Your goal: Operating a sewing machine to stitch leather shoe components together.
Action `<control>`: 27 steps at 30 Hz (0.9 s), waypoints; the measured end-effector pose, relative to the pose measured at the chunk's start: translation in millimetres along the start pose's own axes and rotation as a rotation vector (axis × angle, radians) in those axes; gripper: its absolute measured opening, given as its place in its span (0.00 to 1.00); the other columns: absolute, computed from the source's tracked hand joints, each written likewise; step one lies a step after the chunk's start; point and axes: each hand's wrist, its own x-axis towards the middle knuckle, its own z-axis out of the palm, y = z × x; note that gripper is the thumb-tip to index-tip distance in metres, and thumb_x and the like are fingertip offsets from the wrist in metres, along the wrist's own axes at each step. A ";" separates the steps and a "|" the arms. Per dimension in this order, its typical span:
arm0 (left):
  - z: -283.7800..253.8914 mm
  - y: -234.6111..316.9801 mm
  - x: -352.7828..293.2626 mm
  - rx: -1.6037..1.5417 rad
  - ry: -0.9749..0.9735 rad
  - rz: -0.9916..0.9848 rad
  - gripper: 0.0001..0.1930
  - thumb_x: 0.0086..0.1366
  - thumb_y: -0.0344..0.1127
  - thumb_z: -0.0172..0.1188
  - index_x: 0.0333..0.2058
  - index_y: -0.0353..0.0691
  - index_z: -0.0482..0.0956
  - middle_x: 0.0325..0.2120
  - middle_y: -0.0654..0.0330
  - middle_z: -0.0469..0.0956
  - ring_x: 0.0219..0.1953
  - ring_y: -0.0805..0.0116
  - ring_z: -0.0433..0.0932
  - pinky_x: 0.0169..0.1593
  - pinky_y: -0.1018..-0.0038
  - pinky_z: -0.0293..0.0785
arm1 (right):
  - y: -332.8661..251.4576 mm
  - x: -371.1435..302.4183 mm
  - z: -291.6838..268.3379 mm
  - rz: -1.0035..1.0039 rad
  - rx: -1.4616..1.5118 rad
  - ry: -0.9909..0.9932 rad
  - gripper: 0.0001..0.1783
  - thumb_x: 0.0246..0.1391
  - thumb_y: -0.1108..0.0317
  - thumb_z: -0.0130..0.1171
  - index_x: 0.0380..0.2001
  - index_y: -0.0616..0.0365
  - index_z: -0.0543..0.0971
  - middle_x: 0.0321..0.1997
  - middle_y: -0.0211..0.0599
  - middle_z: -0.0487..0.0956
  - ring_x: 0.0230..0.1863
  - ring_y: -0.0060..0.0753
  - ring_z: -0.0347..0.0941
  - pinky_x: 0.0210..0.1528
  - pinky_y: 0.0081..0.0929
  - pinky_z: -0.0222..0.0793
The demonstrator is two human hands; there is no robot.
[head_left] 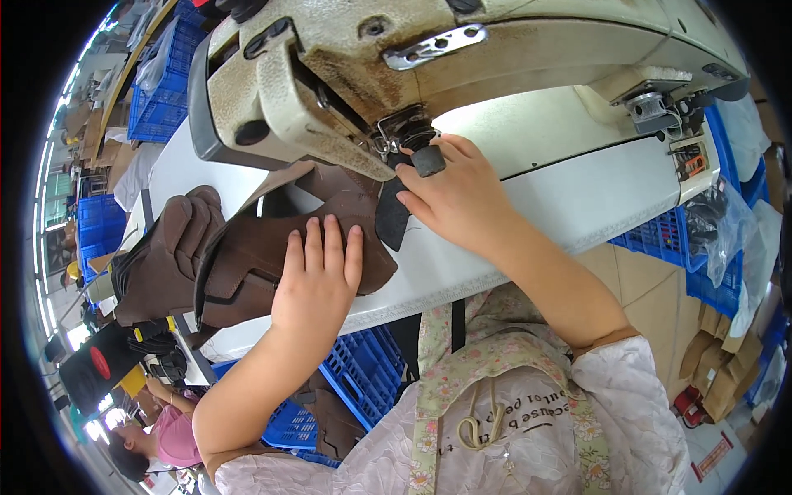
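Observation:
Brown leather shoe uppers (247, 256) are bunched on the white sewing machine bed, left of the needle area. My left hand (320, 268) lies palm down on the leather, its fingers stretched out and slightly apart. Beside the leather's right edge hangs a small black flat piece (391, 214). My right hand (452, 194) is closed with thumb and fingers at the upper end of this black piece, right under the sewing head. A dark grey band-like patch shows at its fingers. The needle and presser parts (400, 136) partly hide the fingertips.
The beige sewing machine (346, 74) arches over the white bed (569, 190). Blue crates (363, 371) stand below the bed's front edge, with more at right and far left. Brown cardboard (722, 355) lies on the right. Another person in pink (175, 433) sits at lower left.

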 end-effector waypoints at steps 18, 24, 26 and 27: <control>-2.0 -5.5 13.8 -0.112 -0.096 0.143 0.34 0.56 0.36 0.60 0.61 0.28 0.67 0.58 0.38 0.72 0.57 0.47 0.75 0.61 0.59 0.70 | -7.9 -14.1 1.0 0.063 -0.036 -0.066 0.24 0.46 0.55 0.70 0.44 0.57 0.79 0.61 0.46 0.74 0.67 0.43 0.64 0.69 0.47 0.55; -4.0 -6.9 11.8 -0.126 -0.075 0.194 0.34 0.58 0.35 0.58 0.63 0.28 0.65 0.61 0.41 0.69 0.60 0.49 0.73 0.63 0.59 0.69 | -9.8 -16.7 1.4 0.087 -0.016 -0.060 0.25 0.48 0.55 0.69 0.47 0.57 0.79 0.63 0.45 0.73 0.68 0.43 0.63 0.70 0.48 0.54; -2.3 -4.1 10.9 -0.132 -0.056 0.185 0.34 0.58 0.35 0.57 0.63 0.29 0.65 0.61 0.41 0.69 0.60 0.48 0.72 0.63 0.59 0.69 | -9.4 -17.9 2.1 0.090 -0.010 -0.055 0.25 0.49 0.55 0.68 0.48 0.57 0.79 0.63 0.44 0.73 0.69 0.43 0.63 0.70 0.48 0.53; -1.7 -3.0 10.6 -0.137 -0.038 0.171 0.34 0.59 0.34 0.57 0.64 0.29 0.64 0.61 0.40 0.69 0.60 0.48 0.72 0.63 0.58 0.69 | -9.5 -18.2 2.4 0.092 -0.009 -0.055 0.25 0.49 0.55 0.68 0.48 0.57 0.79 0.63 0.44 0.73 0.69 0.43 0.63 0.70 0.48 0.53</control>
